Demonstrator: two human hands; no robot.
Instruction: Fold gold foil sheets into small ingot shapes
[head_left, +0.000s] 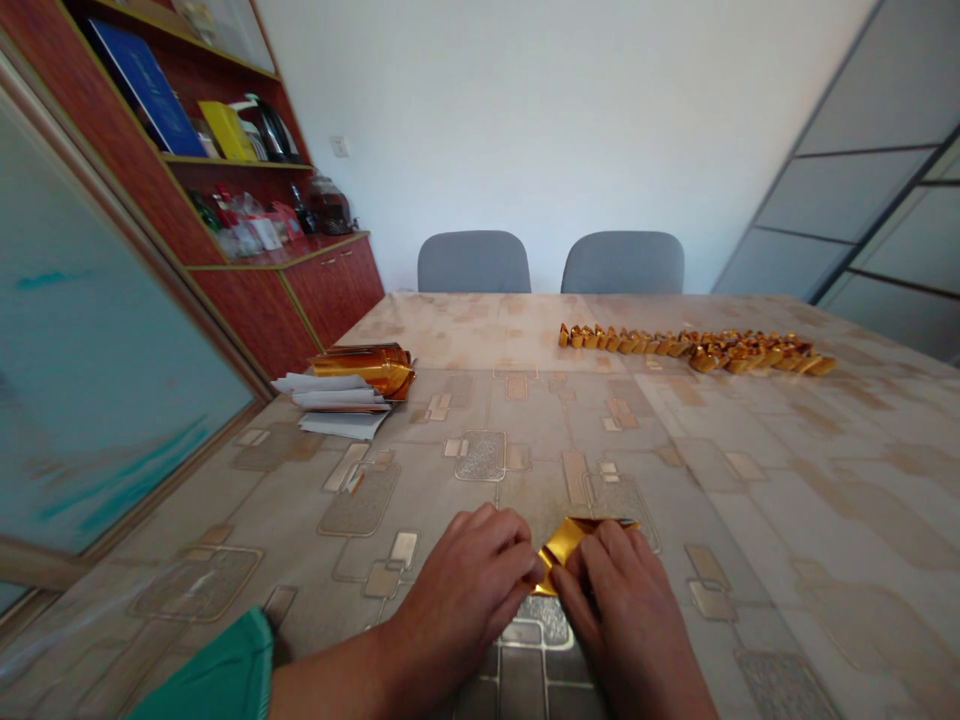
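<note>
A piece of gold foil paper (566, 541), partly folded, lies between my hands near the front of the table. My left hand (480, 570) pinches its left end with curled fingers. On the right side, my right hand (619, 590) has its fingers and thumb closed on the same paper. The fingers cover much of the paper, so its full shape is hidden.
A stack of gold and white papers (352, 388) lies at the table's left. Rows of folded gold pieces (750, 352) stand at the back right. Two grey chairs (474, 262) are behind the patterned table (420, 480). A red shelf cabinet (337, 280) stands at the left.
</note>
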